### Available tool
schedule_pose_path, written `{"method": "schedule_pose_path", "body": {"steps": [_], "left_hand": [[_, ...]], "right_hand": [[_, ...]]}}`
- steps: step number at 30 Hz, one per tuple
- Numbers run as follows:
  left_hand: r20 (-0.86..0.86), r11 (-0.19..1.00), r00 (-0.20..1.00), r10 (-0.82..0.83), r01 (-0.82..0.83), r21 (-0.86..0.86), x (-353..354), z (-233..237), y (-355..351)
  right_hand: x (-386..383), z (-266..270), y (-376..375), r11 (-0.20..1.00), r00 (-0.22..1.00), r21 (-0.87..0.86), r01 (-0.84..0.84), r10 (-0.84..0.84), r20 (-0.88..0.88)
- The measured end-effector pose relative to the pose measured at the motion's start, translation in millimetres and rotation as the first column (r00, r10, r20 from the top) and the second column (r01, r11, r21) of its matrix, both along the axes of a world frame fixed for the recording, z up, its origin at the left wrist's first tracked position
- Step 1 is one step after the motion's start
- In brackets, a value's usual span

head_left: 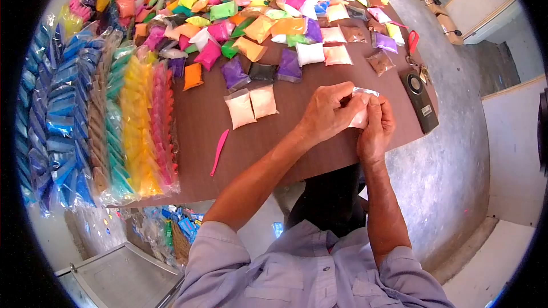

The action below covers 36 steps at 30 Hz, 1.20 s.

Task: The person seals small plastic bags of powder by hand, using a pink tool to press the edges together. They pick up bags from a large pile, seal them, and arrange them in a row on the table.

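My left hand (326, 115) and my right hand (378, 128) meet over the right part of the brown table (308, 151). Pinched between both sets of fingertips is a small pale pink plastic packet (358, 118); the fingers cover much of it. Two pale peach packets (240, 108) lie side by side to the left of my hands. Nearer the front edge rests a pink plastic knife (219, 152). Beyond my hands are a white packet (310, 53), a peach packet (338, 55) and a brown packet (381, 63).
A large heap of colourful packets (237, 11) covers the table's far side. Long bundles of blue (60, 125), yellow (140, 125) and other coloured packets line the left. At the right edge lie a dark handheld device (419, 101) and keys with a red strap (412, 43).
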<state>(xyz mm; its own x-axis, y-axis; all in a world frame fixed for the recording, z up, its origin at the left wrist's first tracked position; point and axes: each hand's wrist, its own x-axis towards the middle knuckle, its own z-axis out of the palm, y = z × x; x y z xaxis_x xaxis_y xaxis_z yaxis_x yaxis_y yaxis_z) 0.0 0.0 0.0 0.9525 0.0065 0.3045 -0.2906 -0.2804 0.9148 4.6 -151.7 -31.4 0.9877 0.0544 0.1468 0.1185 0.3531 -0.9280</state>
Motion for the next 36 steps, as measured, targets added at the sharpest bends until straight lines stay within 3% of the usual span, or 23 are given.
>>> {"method": "schedule_pose_path", "body": {"steps": [3, 8, 14, 18, 20, 23, 27, 30, 31, 36], "left_hand": [[-0.043, 0.999, 0.999, 0.000, -0.001, -0.038, 1.6, 0.8, 3.8], [0.047, 0.998, 0.999, 0.024, -0.021, -0.057, 3.8, -0.9, 2.5], [0.069, 0.999, 0.997, 0.031, -0.030, -0.019, 3.0, -1.6, -0.8], [0.005, 0.999, 1.000, 0.000, 0.000, -0.044, 4.7, -8.2, -0.1], [-0.126, 1.000, 0.992, -0.016, 0.015, -0.005, 2.2, -1.0, -1.4], [-0.044, 0.993, 0.996, -0.076, 0.072, -0.098, 0.0, 0.7, -3.7], [0.023, 0.999, 0.999, -0.032, 0.032, -0.011, -0.6, 3.1, -5.4], [0.062, 1.000, 0.998, -0.005, 0.004, 0.021, -0.3, 0.2, -1.2], [0.071, 0.999, 0.997, -0.004, 0.002, 0.040, -1.8, 1.5, 0.3], [-0.050, 1.000, 0.999, 0.013, -0.012, 0.014, -13.6, 0.8, -2.2]], "right_hand": [[0.4, -0.9, 7.7, 0.999, 0.999, -0.008, 0.032, -0.032, 0.025], [0.6, 2.4, 10.4, 0.989, 0.995, -0.107, 0.098, -0.094, 0.046], [-1.8, 8.9, 5.7, 0.995, 0.999, -0.093, 0.032, -0.031, 0.012], [-2.7, 8.0, 6.3, 0.989, 0.996, -0.117, 0.088, -0.087, 0.013], [-2.5, 5.4, 3.3, 0.983, 0.992, -0.131, 0.125, -0.121, 0.041], [-2.6, 10.0, 7.2, 0.981, 0.988, -0.122, 0.153, -0.148, 0.048], [1.1, 3.8, 6.3, 0.983, 0.988, -0.093, 0.157, -0.156, 0.019], [-0.3, 6.5, 6.3, 0.998, 0.996, -0.021, 0.061, -0.062, -0.064], [-0.6, 8.2, 7.3, 0.994, 0.997, -0.086, 0.069, -0.071, -0.032], [0.1, 5.7, 5.3, 0.987, 0.999, -0.153, 0.053, -0.053, 0.000]]}}
